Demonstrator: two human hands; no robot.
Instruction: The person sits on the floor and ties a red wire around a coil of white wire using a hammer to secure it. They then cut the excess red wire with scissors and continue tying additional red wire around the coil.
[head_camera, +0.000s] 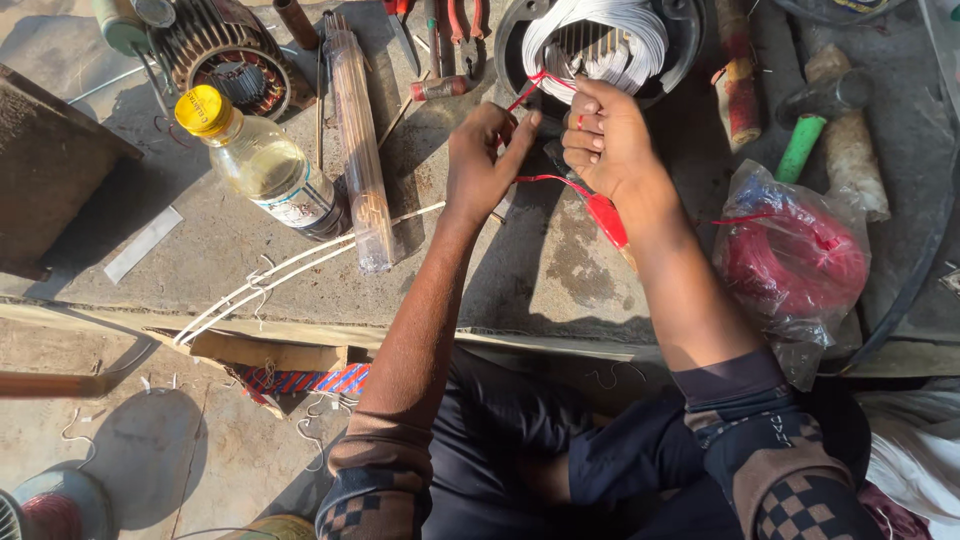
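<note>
At the counter's far edge, both hands tie the stator (600, 45) — left hand (485, 160) pinching red cord (545, 181), right hand (605, 135) fisted on it — needing steady tension.

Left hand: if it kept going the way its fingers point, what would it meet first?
Probably the red wire at its fingertips, then the white winding in the motor housing; depth is unclear. The left hand points up-right.

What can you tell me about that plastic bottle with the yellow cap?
The bottle is clear plastic with a yellow screw cap, closed, holding pale yellowish liquid that looks like oil. A printed label wraps its lower part. It lies tilted on the grey concrete slab, cap toward the upper left, its base beside a clear packet of thin sticks. Neither hand touches it.
</note>
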